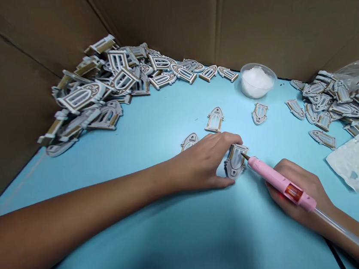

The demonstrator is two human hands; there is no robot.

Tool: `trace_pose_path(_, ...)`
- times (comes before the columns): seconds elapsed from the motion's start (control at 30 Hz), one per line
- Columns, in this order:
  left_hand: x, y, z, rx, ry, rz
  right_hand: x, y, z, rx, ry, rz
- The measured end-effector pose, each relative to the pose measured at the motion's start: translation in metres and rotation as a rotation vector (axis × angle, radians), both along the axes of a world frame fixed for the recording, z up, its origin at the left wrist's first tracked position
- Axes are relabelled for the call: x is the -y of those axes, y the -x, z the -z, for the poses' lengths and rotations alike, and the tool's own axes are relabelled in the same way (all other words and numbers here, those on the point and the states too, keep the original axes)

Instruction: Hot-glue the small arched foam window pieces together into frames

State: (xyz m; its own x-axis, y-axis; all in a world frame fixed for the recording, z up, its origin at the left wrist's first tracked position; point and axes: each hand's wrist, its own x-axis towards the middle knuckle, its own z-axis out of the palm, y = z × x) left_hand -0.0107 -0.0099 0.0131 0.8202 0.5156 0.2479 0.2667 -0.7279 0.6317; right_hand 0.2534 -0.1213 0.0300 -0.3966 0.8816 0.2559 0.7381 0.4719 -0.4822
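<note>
My left hand [210, 159] pinches a small white arched window piece [236, 161] between thumb and fingers, tilted up a little off the blue table. In my right hand [302, 185] is a pink hot glue pen [277, 179], gripped with the fingers wrapped round it. Its brass tip meets or nearly meets the upper right edge of the window piece; whether they touch I cannot tell. A clear glue stick [349, 234] runs out of the pen's rear end. Just beyond my left hand lie two similar pieces, one [189, 141] partly hidden by the hand and another [214, 119] farther back.
A big heap of window pieces [97, 92] rests against the cardboard wall [166, 19] at back left. A clear tub [257, 80] of white material stands at the back. On the right are another heap [340, 99], a plastic bag [358, 71] and a white sheet [357, 161].
</note>
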Motion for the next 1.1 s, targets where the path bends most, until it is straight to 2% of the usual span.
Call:
trace_pose_path(0.1, 0.0007, 0.0009, 0.0066, 0.064, -0.066, 0.052, 0.0012, 0.0003, 0.0006, 0.049, -0.018, -0.015)
trace_pose_path(0.23, -0.0013, 0.0013, 0.0091, 0.057, -0.085, 0.078, 0.0024, -0.0035, 0.003, 0.064, 0.014, -0.033)
trace_pose_path(0.6, -0.0018, -0.0022, 0.0023, -0.05, -0.107, 0.075, 0.0047, -0.0006, 0.0017, 0.064, 0.004, 0.002)
trace_pose_path(1.1, -0.0004, -0.0003, 0.0063, -0.015, -0.209, 0.023, 0.004, -0.0039, 0.003, 0.075, -0.022, -0.021)
